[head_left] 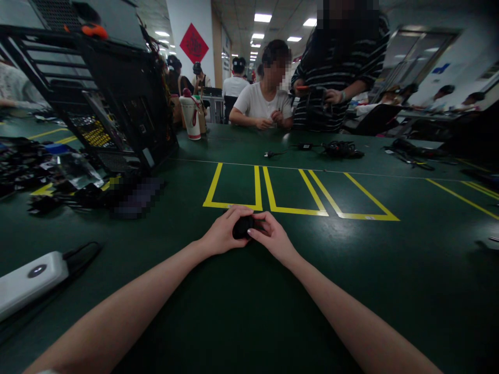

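A small dark bundle (243, 227), black and rounded, sits between my two hands just in front of the yellow tape marks; its kind is hard to make out. My left hand (226, 231) curls around its left side, fingers over the top and thumb below. From the right, my right hand (272, 236) pinches its edge with thumb and fingertips. Both hands rest low over the green table (249, 311). Part of the black object is covered by my fingers.
Yellow tape outlines (234, 204) lie beyond my hands. At left stand a black computer case (117, 104), a clear bottle (74, 169) and a white device (35, 280). Coiled black cables (343, 149) and a white cup (191, 117) are farther back. Two people (265, 98) are across the table.
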A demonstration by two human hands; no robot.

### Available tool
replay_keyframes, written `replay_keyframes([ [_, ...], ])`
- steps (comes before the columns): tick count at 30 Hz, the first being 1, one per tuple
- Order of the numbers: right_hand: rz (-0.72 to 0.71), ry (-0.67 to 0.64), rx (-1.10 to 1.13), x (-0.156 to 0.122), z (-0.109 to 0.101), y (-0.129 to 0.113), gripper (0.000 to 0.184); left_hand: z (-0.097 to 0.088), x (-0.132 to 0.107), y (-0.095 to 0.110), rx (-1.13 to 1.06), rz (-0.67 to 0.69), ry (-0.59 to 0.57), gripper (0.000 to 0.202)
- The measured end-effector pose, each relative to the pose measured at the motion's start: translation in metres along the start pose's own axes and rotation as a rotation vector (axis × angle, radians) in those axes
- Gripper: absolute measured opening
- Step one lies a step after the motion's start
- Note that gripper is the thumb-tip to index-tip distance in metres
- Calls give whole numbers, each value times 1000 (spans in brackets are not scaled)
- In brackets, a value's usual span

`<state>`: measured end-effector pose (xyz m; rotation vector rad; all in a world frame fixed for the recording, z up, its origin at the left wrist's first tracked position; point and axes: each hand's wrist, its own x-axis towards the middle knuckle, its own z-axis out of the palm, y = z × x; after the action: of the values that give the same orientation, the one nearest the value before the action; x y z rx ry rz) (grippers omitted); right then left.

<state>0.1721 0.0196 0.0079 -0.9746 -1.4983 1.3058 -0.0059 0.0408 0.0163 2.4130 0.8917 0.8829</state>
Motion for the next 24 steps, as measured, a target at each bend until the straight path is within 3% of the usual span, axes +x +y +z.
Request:
replay_keyframes([
  [13,0,14,-86,-1,0,-4,29,1,0,2,-8,-41,9,60],
  [18,14,-24,-40,-2,0,-3,27,-3,0,5,-14,-42,-36,58],
  [24,-19,3,-36,-2,2,-3,18,2,-1,0,15,-21,0,62],
])
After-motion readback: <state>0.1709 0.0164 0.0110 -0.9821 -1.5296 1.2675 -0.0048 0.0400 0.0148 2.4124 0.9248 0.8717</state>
